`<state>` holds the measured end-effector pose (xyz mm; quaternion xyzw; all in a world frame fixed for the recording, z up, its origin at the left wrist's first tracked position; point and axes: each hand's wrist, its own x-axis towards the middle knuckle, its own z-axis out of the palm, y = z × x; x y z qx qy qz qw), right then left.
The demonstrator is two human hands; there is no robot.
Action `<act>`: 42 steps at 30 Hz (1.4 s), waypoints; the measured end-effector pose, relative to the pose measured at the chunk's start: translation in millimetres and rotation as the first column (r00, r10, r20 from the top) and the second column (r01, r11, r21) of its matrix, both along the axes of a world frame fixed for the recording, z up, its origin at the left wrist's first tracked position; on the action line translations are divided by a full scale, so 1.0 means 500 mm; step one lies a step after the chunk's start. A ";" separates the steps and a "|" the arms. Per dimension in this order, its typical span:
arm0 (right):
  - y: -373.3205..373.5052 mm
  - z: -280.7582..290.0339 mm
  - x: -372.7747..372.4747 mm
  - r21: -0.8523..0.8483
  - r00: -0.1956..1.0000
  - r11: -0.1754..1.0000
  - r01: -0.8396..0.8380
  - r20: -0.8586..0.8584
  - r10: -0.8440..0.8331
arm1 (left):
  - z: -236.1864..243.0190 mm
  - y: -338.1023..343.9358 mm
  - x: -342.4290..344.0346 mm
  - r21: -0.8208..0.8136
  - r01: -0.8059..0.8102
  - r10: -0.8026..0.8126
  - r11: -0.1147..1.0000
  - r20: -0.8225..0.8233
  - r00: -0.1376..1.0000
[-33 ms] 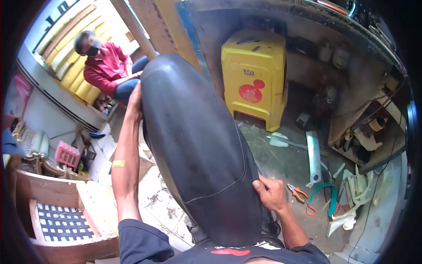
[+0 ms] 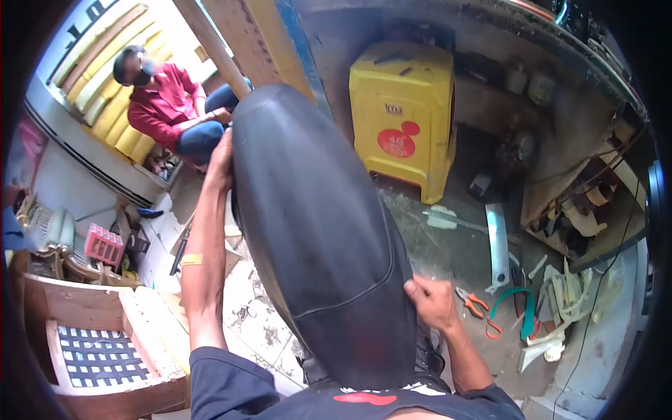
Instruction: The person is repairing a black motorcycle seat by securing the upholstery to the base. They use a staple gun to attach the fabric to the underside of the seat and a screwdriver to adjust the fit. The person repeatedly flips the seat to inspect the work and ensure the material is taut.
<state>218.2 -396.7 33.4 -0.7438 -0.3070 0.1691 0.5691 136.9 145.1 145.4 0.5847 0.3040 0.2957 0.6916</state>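
A long black motorcycle seat [image 2: 315, 210] with a curved stitched seam lies across my lap, its narrow rounded end pointing away from me. My left hand [image 2: 222, 161] holds its far left edge, the fingers partly hidden behind the side. On the near right edge, my right hand [image 2: 434, 302] is closed, thumb against the cover and fingertips tucked out of sight. Orange-handled pliers [image 2: 478, 308] lie on the floor just right of that hand.
A yellow plastic stool [image 2: 399, 119] stands beyond the seat. At right are a metal strip [image 2: 498, 245], a green strap [image 2: 514, 301] and pale scraps [image 2: 560, 301]. A wooden frame with woven webbing [image 2: 105, 355] is at lower left. A person in red [image 2: 164, 105] crouches at far left.
The whole view has shifted slightly. My right thumb sits a little higher along the seat's edge. A dark stick-like thing now shows on the floor beside my left forearm.
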 end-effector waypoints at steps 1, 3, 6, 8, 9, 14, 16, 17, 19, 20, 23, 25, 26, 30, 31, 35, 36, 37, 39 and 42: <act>-0.009 -0.006 0.001 -0.067 1.000 0.998 0.023 -0.012 -0.024 | -0.046 -0.023 0.016 0.025 0.028 -0.027 0.999 -0.070 0.997; 0.014 -0.022 0.023 -0.131 0.959 0.963 0.237 0.190 -0.210 | -0.067 -0.119 0.056 -0.017 0.058 -0.059 0.998 -0.057 0.997; 0.108 0.004 0.092 -0.149 0.911 0.933 0.329 -0.212 -0.355 | -0.134 -0.165 -0.001 -0.001 -0.005 0.005 1.000 -0.067 0.998; 0.174 -0.109 0.185 0.212 0.941 0.964 0.158 -0.328 -0.082 | -0.177 -0.221 -0.047 -0.115 0.060 -0.059 0.992 0.012 0.998; 0.200 -0.088 0.195 0.239 0.856 0.968 0.078 -0.514 0.058 | -0.213 -0.249 -0.092 -0.211 0.046 -0.034 0.976 0.062 0.997; 0.255 0.016 0.256 0.449 0.524 0.883 -0.135 -0.724 0.448 | -0.310 -0.337 -0.224 -0.501 0.076 0.061 0.862 0.251 0.966; 0.258 0.011 0.261 0.448 0.482 0.889 -0.096 -0.760 0.435 | -0.307 -0.348 -0.244 -0.466 0.078 0.076 0.881 0.303 0.950; 0.265 0.011 0.247 0.432 0.543 0.902 -0.024 -0.751 0.375 | -0.294 -0.354 -0.244 -0.472 0.052 0.118 0.880 0.323 0.939; 0.257 0.001 0.253 0.441 0.599 0.896 0.044 -0.730 0.329 | -0.270 -0.361 -0.243 -0.418 -0.067 0.229 0.906 0.351 0.908; 0.250 0.008 0.255 0.412 0.648 0.911 0.030 -0.702 0.296 | -0.254 -0.364 -0.246 -0.388 -0.131 0.281 0.912 0.359 0.890; 0.226 0.042 0.263 0.377 0.684 0.926 -0.020 -0.671 0.288 | -0.219 -0.378 -0.255 -0.516 -0.036 0.236 0.856 0.328 0.915; 0.204 0.072 0.253 0.366 0.691 0.924 -0.115 -0.639 0.339 | -0.205 -0.390 -0.260 -0.563 0.072 0.125 0.824 0.304 0.945; 0.187 0.084 0.248 0.349 0.693 0.925 -0.154 -0.629 0.352 | -0.190 -0.396 -0.260 -0.455 0.105 0.027 0.884 0.273 0.962; 0.120 0.076 0.276 0.208 0.645 0.927 -0.313 -0.670 0.368 | -0.176 -0.389 -0.311 -0.277 0.313 -0.300 0.908 0.089 0.950; 0.113 0.079 0.269 0.201 0.624 0.934 -0.296 -0.700 0.348 | -0.167 -0.410 -0.315 -0.322 0.235 -0.203 0.917 0.132 0.970; 0.135 0.094 0.218 0.234 0.635 0.970 -0.060 -0.741 0.218 | -0.158 -0.480 -0.274 -0.409 -0.108 0.189 0.906 0.162 0.969; 0.142 0.092 0.195 0.241 0.644 0.970 0.022 -0.745 0.171 | -0.161 -0.489 -0.273 -0.362 -0.146 0.217 0.921 0.162 0.963; 0.149 0.095 0.174 0.248 0.659 0.963 0.104 -0.743 0.121 | -0.166 -0.494 -0.266 -0.316 -0.178 0.241 0.932 0.173 0.955; 0.168 0.115 0.138 0.218 0.724 0.953 0.211 -0.690 -0.002 | -0.182 -0.501 -0.267 -0.164 -0.274 0.296 0.948 0.127 0.947; 0.160 0.097 0.142 0.139 0.815 0.982 0.128 -0.579 -0.024 | -0.199 -0.494 -0.274 -0.056 -0.334 0.338 0.941 0.094 0.937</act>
